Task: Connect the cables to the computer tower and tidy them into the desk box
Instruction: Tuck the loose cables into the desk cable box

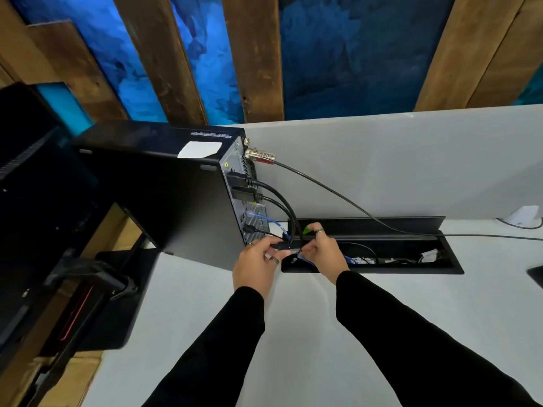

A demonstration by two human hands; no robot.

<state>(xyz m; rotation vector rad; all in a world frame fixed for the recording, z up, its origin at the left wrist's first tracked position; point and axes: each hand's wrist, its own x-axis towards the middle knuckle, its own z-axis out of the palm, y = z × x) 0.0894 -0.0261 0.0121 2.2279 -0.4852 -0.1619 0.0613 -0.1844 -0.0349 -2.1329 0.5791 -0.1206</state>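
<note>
The black computer tower (164,189) stands on the white desk (293,333) with its rear panel facing right. Two thick black cables (282,201) and a blue cable (271,223) are plugged into that panel and drop toward the desk box (452,264), a black recessed tray with its lid raised. My left hand (257,268) pinches a small black plug (279,246) near the tower's lower ports. My right hand (321,254) grips a bundle of cables at the box's left end, a green tag above its fingers.
A silver cable lock (260,155) hangs from the tower's top corner, its thin cable (367,215) running right across the box lid. A monitor and its arm (44,230) fill the left side. A grey partition (411,160) stands behind the desk. A small white object (524,215) sits far right.
</note>
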